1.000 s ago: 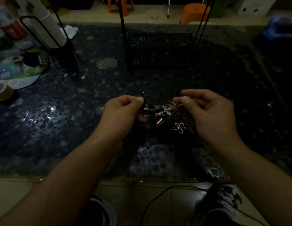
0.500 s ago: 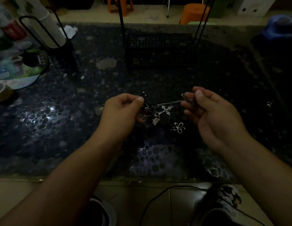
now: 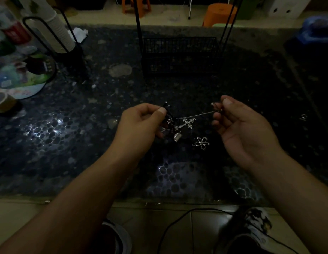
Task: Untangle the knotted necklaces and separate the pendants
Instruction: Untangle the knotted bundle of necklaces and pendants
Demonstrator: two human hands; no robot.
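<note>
Now pinching the knot of necklaces (image 3: 171,123) in left hand (image 3: 141,123); right hand (image 3: 242,129) gripping one chain end (image 3: 217,108), pulled tight sideways between both; flower pendant (image 3: 201,143) lying loose on table (image 3: 67,143)

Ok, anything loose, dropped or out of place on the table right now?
Yes: a flower pendant lies alone on the table, apart from the tangle gripped by the left hand. A small silver piece sits far right. Nothing looks damaged.

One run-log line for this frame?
left hand: pinches necklace knot | right hand: pinches chain taut | cross pendant: hanging | flower pendant: separate
</note>
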